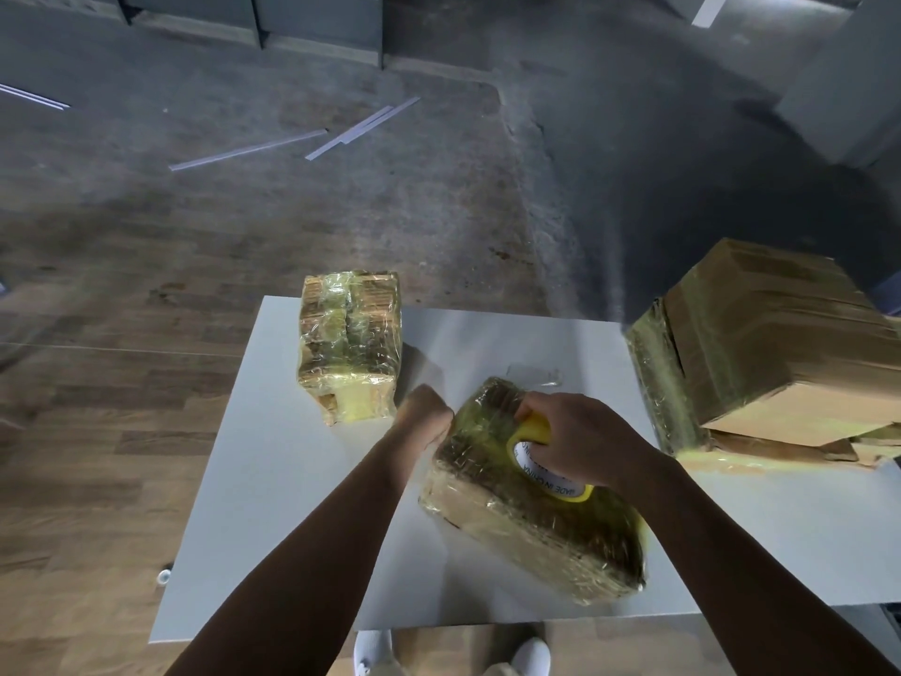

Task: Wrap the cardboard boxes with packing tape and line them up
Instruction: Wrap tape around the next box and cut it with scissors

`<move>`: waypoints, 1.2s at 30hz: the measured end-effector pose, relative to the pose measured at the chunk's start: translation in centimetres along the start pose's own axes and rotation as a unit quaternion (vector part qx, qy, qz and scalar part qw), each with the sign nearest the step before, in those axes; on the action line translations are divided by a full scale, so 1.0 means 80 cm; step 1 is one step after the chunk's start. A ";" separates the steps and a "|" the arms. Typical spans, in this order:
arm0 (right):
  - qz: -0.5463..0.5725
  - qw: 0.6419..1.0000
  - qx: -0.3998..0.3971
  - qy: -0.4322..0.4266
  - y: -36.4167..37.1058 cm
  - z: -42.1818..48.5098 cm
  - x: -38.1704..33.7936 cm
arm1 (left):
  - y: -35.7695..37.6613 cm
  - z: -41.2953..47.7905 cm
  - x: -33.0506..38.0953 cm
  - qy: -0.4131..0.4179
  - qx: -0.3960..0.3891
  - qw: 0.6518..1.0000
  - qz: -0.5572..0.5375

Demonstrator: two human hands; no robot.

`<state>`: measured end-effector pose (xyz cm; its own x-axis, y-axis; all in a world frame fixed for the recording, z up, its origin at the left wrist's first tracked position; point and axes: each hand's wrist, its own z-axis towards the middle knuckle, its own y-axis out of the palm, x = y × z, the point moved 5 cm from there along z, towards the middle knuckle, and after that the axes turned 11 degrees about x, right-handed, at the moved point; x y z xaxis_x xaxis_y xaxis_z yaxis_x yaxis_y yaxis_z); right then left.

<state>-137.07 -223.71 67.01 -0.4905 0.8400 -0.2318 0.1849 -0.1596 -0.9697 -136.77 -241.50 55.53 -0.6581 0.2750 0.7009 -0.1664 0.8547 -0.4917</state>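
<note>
Head view: left hand touches box; right hand grips tape roll atop.

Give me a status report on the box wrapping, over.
Right hand grips the packing tape roll atop the near wrapped box. Left hand curled at that box's corner, grip unclear. Second wrapped box at far edge of table; nothing blocking.

Glossy, crinkled yellowish tape film covers the brown cardboard of the near box and the box at 11 o'clock. The big box at 3 o'clock is mostly bare matt cardboard. The tape roll is shiny yellow with a paper core. The table is smooth and white with a faint sheen. The floor is wood-grain planks, then rough concrete.
</note>
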 end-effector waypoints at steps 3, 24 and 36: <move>-0.009 1.000 -0.006 0.002 0.001 -0.001 0.001 | -0.013 -0.023 0.038 0.152 0.063 0.986 0.014; 0.057 0.993 0.080 -0.070 -0.008 -0.068 0.062 | 0.020 -0.068 0.037 0.271 0.179 0.922 0.209; 0.128 0.975 0.172 -0.061 -0.006 -0.077 0.061 | 0.041 -0.109 0.047 0.504 0.117 0.779 0.354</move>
<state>-134.31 -216.29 66.83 -0.5675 0.6846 -0.4574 0.0286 -0.5388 -0.8419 -133.39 -233.82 61.01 0.2458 0.9479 0.2025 -0.2315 0.2603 -0.9374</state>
